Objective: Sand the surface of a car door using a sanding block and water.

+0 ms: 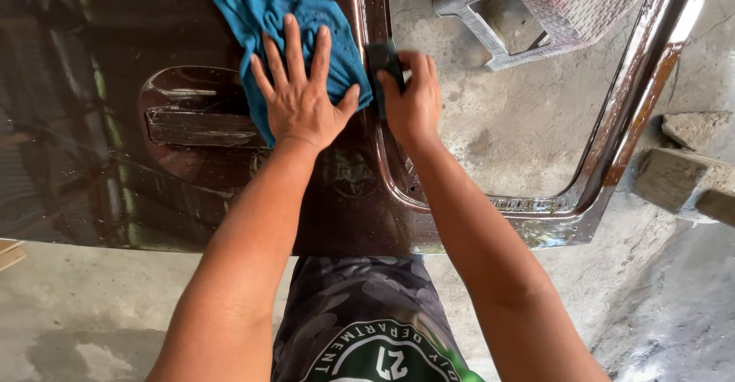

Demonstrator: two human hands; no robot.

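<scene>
— What's going on at the car door (pixel 99 122)?

— The left hand (pixel 298 99) lies flat, fingers spread, pressing a blue cloth (pixel 268 7) onto the glossy dark-brown panel, just at three o'clock of the door handle recess (pixel 195 125). The right hand (pixel 413 99) is clenched around a small dark block (pixel 383 60), set against the window frame edge (pixel 375 14).

— So which step, would you say?

— Rubbing down the frame edge, I judge; the surface looks wet. The next stroke calls for steady pressure along that narrow edge, toward twelve o'clock, with the cloth close by.

— And beyond the door?

— A grey plastic stool (pixel 536 7) on the concrete floor (pixel 498 137).
</scene>
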